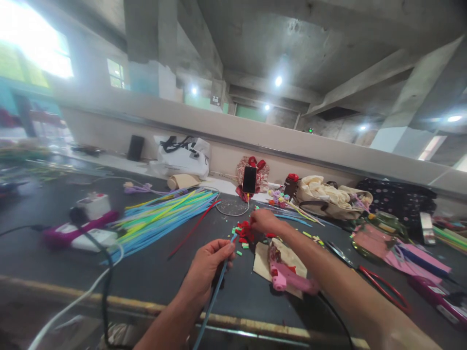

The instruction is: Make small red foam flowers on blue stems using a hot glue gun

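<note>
My left hand (213, 257) pinches a blue pipe cleaner (215, 296) between thumb and fingers. Its tip points up just above the hand, and its long tail hangs past the table's front edge. My right hand (265, 221) reaches over a small heap of red pieces (245, 232), fingers curled together. What its fingertips hold, if anything, is too small to make out. Short green pieces (239, 253) lie scattered around the heap. Below my right forearm, a pink glue gun (290, 279) rests on a beige sheet (260, 260).
A bundle of coloured pipe cleaners (168, 216) and a single red one (195, 228) lie to the left. There stands a purple-white power strip (91, 231) with cables. Behind is a phone (249, 180). Red-handled scissors (383, 287) and a green-tinted jar (377, 236) are right.
</note>
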A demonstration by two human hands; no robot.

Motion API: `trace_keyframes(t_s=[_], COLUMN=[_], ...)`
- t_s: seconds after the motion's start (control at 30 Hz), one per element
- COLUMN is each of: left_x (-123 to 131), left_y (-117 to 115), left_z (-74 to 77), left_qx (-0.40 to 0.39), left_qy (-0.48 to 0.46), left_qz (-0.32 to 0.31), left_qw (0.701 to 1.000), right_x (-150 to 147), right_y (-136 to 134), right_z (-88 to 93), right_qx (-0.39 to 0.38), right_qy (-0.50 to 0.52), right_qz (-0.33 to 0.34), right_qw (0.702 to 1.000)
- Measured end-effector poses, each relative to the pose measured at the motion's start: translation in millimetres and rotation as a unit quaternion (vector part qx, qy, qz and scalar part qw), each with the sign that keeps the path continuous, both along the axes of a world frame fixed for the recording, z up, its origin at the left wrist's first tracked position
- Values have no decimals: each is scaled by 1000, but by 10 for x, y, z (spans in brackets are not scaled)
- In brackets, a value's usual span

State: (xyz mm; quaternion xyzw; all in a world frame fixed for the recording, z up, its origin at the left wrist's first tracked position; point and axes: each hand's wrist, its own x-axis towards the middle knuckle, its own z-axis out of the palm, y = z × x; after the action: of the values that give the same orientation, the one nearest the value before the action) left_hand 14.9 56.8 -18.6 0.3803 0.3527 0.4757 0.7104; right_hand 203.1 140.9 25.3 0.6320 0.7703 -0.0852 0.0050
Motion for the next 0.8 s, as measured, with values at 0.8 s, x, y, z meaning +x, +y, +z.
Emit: trace_keyframes(t_s=[0.8], left_x=[-30], left_y=[-16], left_z=[29], left_qx=[-9], left_qy=[6], left_qz=[23], left_qw=[1000], right_x=[629], right_y=[-261], right_z=[119], right_qx=[-20], right_qy=[-80], right_qz=[-39], right_qw=[996])
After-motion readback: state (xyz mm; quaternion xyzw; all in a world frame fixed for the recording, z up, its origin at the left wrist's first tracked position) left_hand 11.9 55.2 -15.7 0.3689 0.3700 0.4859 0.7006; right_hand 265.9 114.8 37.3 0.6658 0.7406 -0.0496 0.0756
